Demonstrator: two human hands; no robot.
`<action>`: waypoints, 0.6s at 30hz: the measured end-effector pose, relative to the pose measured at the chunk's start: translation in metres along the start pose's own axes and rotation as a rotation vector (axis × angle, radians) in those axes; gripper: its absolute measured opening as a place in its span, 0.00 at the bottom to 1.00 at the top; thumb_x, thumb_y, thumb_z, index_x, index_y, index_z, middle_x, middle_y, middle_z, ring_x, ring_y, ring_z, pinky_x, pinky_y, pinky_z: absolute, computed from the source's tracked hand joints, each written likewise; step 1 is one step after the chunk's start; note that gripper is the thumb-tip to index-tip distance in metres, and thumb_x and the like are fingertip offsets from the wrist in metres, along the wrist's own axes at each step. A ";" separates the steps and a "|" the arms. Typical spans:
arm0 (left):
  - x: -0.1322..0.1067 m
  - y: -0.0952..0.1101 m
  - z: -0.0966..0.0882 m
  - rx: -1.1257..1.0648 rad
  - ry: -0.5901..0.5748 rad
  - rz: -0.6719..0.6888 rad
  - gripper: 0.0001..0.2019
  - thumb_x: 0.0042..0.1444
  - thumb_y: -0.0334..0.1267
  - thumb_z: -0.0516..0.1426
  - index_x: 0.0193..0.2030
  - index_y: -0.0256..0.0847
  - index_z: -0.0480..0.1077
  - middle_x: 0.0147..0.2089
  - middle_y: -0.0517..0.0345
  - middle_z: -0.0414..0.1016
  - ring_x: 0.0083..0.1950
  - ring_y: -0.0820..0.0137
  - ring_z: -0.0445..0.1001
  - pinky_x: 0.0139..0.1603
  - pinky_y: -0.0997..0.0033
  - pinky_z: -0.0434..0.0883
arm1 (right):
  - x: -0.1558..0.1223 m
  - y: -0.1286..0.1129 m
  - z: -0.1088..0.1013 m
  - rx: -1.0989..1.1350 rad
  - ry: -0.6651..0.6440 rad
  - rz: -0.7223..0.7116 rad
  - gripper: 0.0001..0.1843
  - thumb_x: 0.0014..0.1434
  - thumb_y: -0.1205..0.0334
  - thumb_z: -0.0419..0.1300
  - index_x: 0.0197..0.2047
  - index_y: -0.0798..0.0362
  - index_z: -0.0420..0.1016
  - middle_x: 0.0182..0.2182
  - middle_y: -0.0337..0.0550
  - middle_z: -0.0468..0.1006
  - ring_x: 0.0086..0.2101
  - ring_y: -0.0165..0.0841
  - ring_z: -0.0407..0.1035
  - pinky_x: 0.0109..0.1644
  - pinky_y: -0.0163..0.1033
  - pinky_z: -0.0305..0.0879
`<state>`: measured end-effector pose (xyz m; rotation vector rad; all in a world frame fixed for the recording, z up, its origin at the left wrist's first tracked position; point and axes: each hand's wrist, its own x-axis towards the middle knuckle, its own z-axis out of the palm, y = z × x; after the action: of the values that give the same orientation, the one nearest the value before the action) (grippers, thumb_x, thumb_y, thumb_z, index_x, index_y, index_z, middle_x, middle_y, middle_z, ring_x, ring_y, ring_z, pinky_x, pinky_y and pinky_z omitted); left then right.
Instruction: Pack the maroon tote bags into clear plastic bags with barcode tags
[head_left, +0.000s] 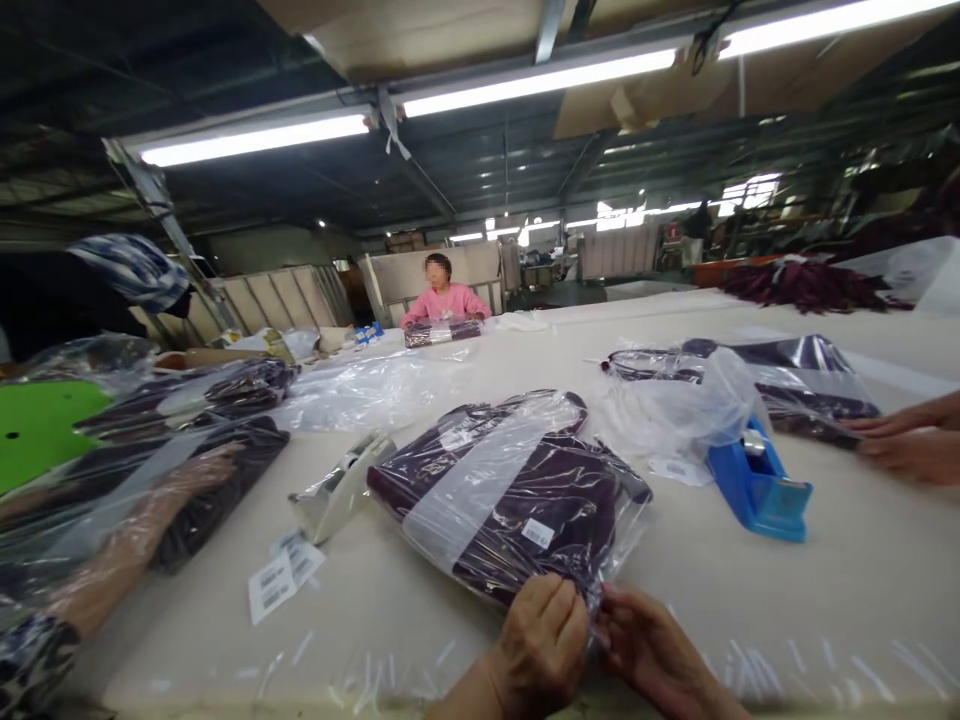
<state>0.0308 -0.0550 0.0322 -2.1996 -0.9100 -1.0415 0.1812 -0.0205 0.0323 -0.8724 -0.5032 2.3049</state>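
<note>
A clear plastic bag with a folded dark purple garment (517,490) lies on the pale table (862,580) in front of me. My left hand (541,640) rests on the bag's near edge with its fingers curled, pressing the plastic. My right hand (651,650) sits right beside it, its fingers pinched on the same near edge of the bag. A small white label (537,533) shows on the bag just above my hands.
A blue tape dispenser (759,480) stands to the right and a white one (339,490) to the left. Barcode stickers (283,575) lie near the left edge. Other people's hands work bagged garments at left (187,475) and right (904,440). A person in pink (444,300) sits across.
</note>
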 end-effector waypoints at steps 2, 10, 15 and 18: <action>-0.001 0.002 0.002 -0.007 0.010 0.003 0.14 0.55 0.29 0.45 0.42 0.27 0.68 0.36 0.41 0.74 0.40 0.61 0.73 0.37 0.62 0.73 | 0.003 -0.002 0.003 -0.045 0.061 0.037 0.21 0.37 0.51 0.70 0.23 0.55 0.65 0.15 0.32 0.64 0.16 0.21 0.58 0.20 0.28 0.52; -0.015 0.007 0.009 -0.008 0.004 0.004 0.14 0.54 0.27 0.45 0.41 0.26 0.69 0.36 0.40 0.72 0.41 0.61 0.71 0.36 0.62 0.71 | 0.014 0.005 0.015 -0.236 0.266 -0.003 0.19 0.30 0.53 0.67 0.21 0.55 0.64 0.12 0.30 0.61 0.14 0.20 0.52 0.18 0.27 0.45; -0.017 0.010 0.009 -0.026 0.045 -0.028 0.13 0.55 0.27 0.45 0.38 0.27 0.70 0.35 0.44 0.71 0.39 0.64 0.70 0.36 0.63 0.68 | 0.012 0.004 0.014 -0.349 0.307 -0.034 0.17 0.31 0.53 0.64 0.20 0.55 0.64 0.12 0.30 0.60 0.14 0.20 0.53 0.18 0.28 0.44; -0.017 0.009 0.007 -0.031 0.063 -0.059 0.13 0.57 0.29 0.46 0.39 0.29 0.70 0.34 0.46 0.71 0.38 0.65 0.70 0.38 0.62 0.67 | 0.014 0.005 0.013 -0.380 0.317 -0.046 0.17 0.30 0.53 0.63 0.20 0.56 0.64 0.12 0.31 0.60 0.14 0.20 0.52 0.17 0.28 0.42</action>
<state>0.0330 -0.0616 0.0123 -2.1637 -0.9410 -1.1533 0.1622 -0.0168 0.0320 -1.3639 -0.8221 2.0056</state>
